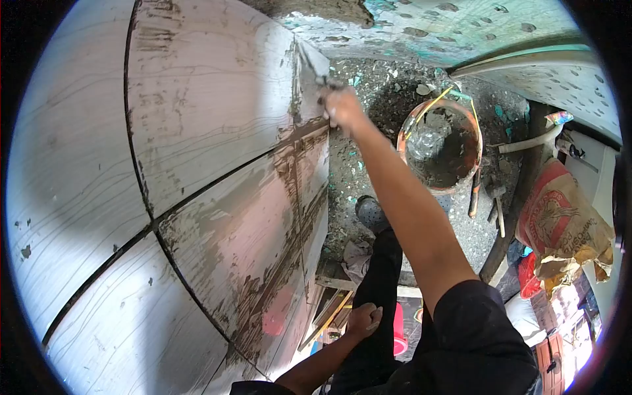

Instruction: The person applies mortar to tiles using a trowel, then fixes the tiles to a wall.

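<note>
My right hand [343, 110] reaches out to the tiled wall, closed round the handle of a trowel. The grey trowel blade [309, 87] lies against the wall near its far edge, over a joint between tiles. Brown-grey mortar is smeared on the wall tiles [210, 85] there and in streaks lower down. My left hand [364, 321] is curled closed near my thigh, apart from the wall; whatever may be inside its fingers is hidden.
A round bucket [478, 141] with dark mix and a yellow handle stands on the rough floor [349, 164]. Beside it lies a hammer-like tool [499, 214]. A torn cement sack [559, 210] sits at the right. A pink bucket [399, 332] is behind my legs.
</note>
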`<state>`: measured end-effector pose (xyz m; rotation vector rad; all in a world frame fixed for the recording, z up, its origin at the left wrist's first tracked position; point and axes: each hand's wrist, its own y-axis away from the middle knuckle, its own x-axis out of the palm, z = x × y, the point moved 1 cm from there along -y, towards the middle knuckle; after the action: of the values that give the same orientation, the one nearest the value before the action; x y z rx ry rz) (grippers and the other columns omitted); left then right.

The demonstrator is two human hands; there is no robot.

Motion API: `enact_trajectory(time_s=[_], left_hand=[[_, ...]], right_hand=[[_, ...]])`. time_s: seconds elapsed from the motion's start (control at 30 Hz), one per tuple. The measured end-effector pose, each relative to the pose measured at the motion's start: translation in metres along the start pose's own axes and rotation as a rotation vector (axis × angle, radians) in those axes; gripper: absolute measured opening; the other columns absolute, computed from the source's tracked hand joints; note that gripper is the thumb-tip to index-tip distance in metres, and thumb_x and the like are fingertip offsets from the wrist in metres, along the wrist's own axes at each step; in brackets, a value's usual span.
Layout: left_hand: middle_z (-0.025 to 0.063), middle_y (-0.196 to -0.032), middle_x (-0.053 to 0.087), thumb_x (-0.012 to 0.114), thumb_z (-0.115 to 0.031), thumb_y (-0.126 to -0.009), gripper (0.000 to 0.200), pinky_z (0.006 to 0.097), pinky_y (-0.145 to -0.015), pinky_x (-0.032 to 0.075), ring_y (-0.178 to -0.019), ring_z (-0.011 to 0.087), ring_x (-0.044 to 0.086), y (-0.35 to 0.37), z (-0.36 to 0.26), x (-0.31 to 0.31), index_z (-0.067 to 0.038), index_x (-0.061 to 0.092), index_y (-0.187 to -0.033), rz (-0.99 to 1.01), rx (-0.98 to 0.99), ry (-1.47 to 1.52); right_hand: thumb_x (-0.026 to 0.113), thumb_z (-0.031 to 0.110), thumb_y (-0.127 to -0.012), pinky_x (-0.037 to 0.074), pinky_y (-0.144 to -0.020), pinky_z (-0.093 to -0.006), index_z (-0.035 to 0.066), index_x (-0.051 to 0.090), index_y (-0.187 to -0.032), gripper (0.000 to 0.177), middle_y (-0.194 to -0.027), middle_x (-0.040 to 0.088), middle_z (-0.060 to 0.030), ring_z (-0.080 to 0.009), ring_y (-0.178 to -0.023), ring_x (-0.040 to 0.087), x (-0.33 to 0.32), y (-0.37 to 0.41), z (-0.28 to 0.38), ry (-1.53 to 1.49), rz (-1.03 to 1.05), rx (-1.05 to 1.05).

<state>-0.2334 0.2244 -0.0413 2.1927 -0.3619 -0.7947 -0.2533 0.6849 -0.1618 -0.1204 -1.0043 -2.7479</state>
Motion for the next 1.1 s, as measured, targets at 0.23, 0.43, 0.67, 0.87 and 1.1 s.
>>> enact_trajectory(time_s=[0.23,0.43,0.67,0.87,1.1], left_hand=[[0.0135,-0.054,0.042,0.057,-0.018,-0.076,0.028,0.0408,-0.043,0.034,-0.049,0.0338,0.045,0.000,0.000,-0.001,-0.005,0.040,-0.057,-0.033,0.036,0.077],[0.0137,-0.054,0.042,0.056,-0.019,-0.077,0.028,0.0397,-0.045,0.035,-0.050,0.0330,0.046,0.001,0.006,0.001,-0.005,0.042,-0.057,-0.021,0.017,0.069],[0.0139,-0.056,0.045,0.055,-0.020,-0.078,0.027,0.0408,-0.046,0.036,-0.052,0.0332,0.048,0.001,0.003,-0.001,-0.005,0.043,-0.058,0.009,0.003,0.060],[0.0151,-0.060,0.050,0.055,-0.029,-0.078,0.029,0.0440,-0.052,0.039,-0.059,0.0339,0.052,-0.031,-0.010,0.000,-0.005,0.049,-0.063,0.221,0.026,-0.187],[0.0220,-0.126,0.039,0.043,-0.026,-0.079,0.040,0.0549,-0.097,0.015,-0.120,0.0390,0.028,-0.281,-0.147,-0.184,0.000,0.055,-0.108,-0.032,0.098,-1.362]], right_hand=[[0.052,0.029,-0.080,0.031,-0.030,-0.0308,0.001,0.058,-0.085,0.029,-0.053,0.049,-0.0059,-0.0130,-0.039,0.045,0.002,0.006,0.052,0.170,0.079,0.133],[0.052,0.031,-0.078,0.044,-0.064,-0.0330,-0.001,0.060,-0.093,0.037,-0.077,0.060,-0.0181,-0.0224,-0.067,0.058,-0.005,0.019,0.026,0.198,0.095,0.011],[0.054,0.028,-0.078,0.044,-0.063,-0.0326,0.004,0.058,-0.100,0.033,-0.084,0.060,-0.0162,-0.0208,-0.066,0.057,-0.010,0.018,0.036,0.178,0.191,0.043],[0.053,0.026,-0.079,0.045,-0.051,-0.0308,0.005,0.057,-0.101,0.031,-0.073,0.056,-0.0109,-0.0175,-0.058,0.054,-0.016,0.016,0.039,0.344,0.215,-0.145],[0.047,0.036,-0.082,0.046,-0.051,-0.0318,0.008,0.058,-0.101,0.036,-0.069,0.059,-0.0114,-0.0182,-0.055,0.055,-0.043,-0.003,0.046,0.723,0.374,-0.397]])
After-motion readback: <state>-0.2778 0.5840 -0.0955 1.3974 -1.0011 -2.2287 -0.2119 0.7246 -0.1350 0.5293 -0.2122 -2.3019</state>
